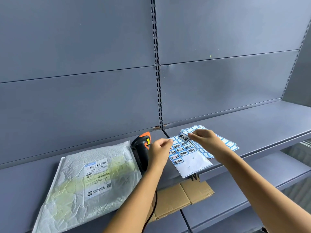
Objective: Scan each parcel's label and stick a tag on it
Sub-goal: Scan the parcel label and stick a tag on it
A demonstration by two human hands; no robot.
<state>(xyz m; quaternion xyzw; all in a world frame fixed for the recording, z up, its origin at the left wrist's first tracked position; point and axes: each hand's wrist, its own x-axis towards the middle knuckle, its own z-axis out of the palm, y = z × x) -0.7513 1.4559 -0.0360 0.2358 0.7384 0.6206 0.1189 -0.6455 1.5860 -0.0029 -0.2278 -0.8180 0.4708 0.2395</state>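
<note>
We see a crinkled white parcel (80,187) flat on the shelf (25,190), label (98,177) upward; beyond the black-orange scanner (140,148), a handwritten tag (183,138) is held just above its sheet (193,163).

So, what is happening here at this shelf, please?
A person is tagging parcels at a grey shelf. The right hand pinches a tag just above the sticker sheet, while the left hand holds that sheet's corner. The white parcel lies to the left, label up, no tag visible on it. The scanner lies beside it, untouched.
</note>
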